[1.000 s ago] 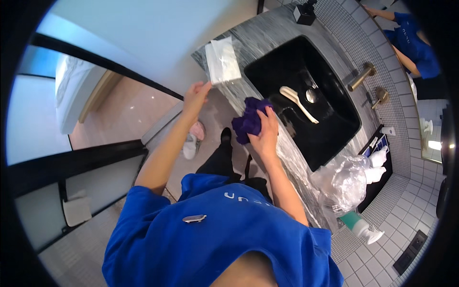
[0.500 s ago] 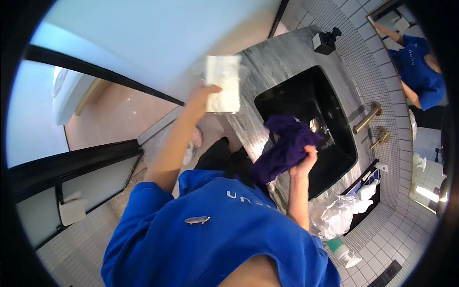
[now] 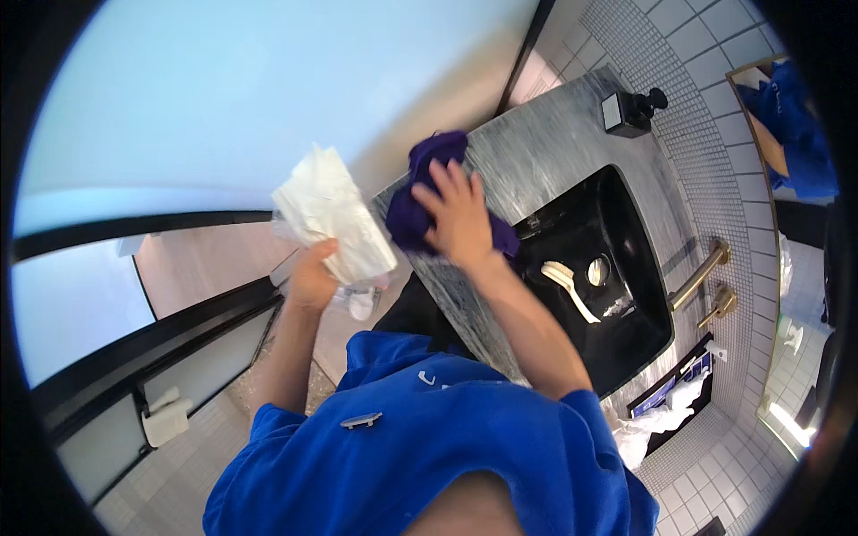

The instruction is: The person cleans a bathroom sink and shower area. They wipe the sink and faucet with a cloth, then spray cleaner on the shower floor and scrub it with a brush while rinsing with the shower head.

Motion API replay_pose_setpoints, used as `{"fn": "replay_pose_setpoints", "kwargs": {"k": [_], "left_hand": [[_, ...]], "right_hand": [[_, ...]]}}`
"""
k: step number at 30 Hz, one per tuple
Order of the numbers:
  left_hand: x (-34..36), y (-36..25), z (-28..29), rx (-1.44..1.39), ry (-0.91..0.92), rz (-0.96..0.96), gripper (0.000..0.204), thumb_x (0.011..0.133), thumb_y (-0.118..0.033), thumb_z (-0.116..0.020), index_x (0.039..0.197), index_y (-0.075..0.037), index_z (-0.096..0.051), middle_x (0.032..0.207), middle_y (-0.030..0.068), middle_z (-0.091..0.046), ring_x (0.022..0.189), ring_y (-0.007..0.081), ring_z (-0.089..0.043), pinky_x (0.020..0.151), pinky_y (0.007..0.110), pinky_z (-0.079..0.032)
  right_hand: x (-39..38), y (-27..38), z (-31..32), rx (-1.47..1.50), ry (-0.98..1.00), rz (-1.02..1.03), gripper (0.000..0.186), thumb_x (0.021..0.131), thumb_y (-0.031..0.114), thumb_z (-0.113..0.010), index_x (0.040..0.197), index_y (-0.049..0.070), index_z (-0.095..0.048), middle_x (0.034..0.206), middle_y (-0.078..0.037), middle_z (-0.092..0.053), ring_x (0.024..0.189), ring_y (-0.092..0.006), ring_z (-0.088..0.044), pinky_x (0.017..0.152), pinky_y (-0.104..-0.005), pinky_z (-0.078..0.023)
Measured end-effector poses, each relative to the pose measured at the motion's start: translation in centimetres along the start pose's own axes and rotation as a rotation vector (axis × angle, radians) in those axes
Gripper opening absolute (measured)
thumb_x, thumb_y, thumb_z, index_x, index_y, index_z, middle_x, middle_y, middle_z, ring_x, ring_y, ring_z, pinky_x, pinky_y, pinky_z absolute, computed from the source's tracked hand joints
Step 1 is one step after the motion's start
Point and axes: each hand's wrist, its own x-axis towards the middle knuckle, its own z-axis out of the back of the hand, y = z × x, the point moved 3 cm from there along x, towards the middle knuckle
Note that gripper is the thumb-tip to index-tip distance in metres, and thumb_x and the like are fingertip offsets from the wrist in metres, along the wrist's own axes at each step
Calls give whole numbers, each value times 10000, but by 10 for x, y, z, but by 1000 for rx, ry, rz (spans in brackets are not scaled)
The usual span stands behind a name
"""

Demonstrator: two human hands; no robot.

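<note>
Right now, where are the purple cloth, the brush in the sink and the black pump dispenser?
Purple cloth (image 3: 407, 217): head view, on its uncovered left part.
Brush (image 3: 570, 285): head view, where the wide end narrows into the handle.
Black pump dispenser (image 3: 631, 119): head view, on its boxy body.

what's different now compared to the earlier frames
The left hand has picked the white packet up off the counter and carried it left. The right hand has moved the purple cloth to the counter's left end, fingers spread over it. The brush still lies in the sink.
</note>
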Motion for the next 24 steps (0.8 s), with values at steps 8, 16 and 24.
{"fn": "replay_pose_setpoints", "kwargs": {"k": [8,16,24], "left_hand": [[27,79,-58,347,31,198,411,762,-38,-673,1143,44,-544,1028,112,-629,911,190,-622,827,305,-497],[25,73,-51,1027,-270,-210,715,737,-104,-743,1311,49,-345,1214,163,-479,1100,236,-503,951,334,-400],[97,72,-267,1001,463,-702,519,758,-130,-732,1209,-18,-503,1223,98,-544,1156,185,-505,963,346,-415]], "right_hand": [[24,-157,54,-127,-324,-332,589,656,62,-707,1215,158,-547,1372,-85,-414,1272,-314,-372,1048,-451,-299],[-70,-207,112,532,-575,-810,318,806,60,-650,1120,75,-600,1104,-106,-612,976,-237,-604,828,-352,-488],[-169,-173,158,1814,-1052,-642,552,952,404,-399,1400,86,-339,1381,-124,-432,1223,-343,-453,1017,-511,-379]]}}
